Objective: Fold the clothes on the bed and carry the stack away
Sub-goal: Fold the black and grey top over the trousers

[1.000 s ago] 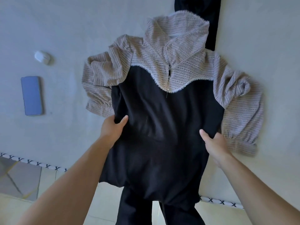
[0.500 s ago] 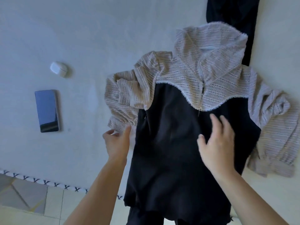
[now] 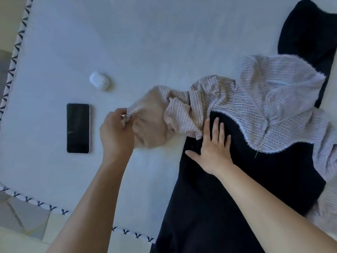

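Note:
A black dress (image 3: 228,189) with a beige lace yoke, collar and sleeves lies spread on the pale bed (image 3: 145,42). My left hand (image 3: 116,132) pinches the cuff of its left sleeve (image 3: 155,123), which is stretched out to the left. My right hand (image 3: 213,148) lies flat with fingers spread on the black front, just below the lace edge. The right sleeve (image 3: 326,152) is bunched at the frame's right edge. Another dark garment (image 3: 308,33) lies beyond the collar at the top right.
A dark phone (image 3: 78,127) lies on the bed left of my left hand. A white earbud case (image 3: 100,80) sits above it. The bed's patterned trim (image 3: 27,199) and tiled floor (image 3: 20,216) show at the lower left.
My left hand took the left sleeve's cuff and pulled it out to the left. My right hand moved up and left and now lies flat on the black front. The view shifted left.

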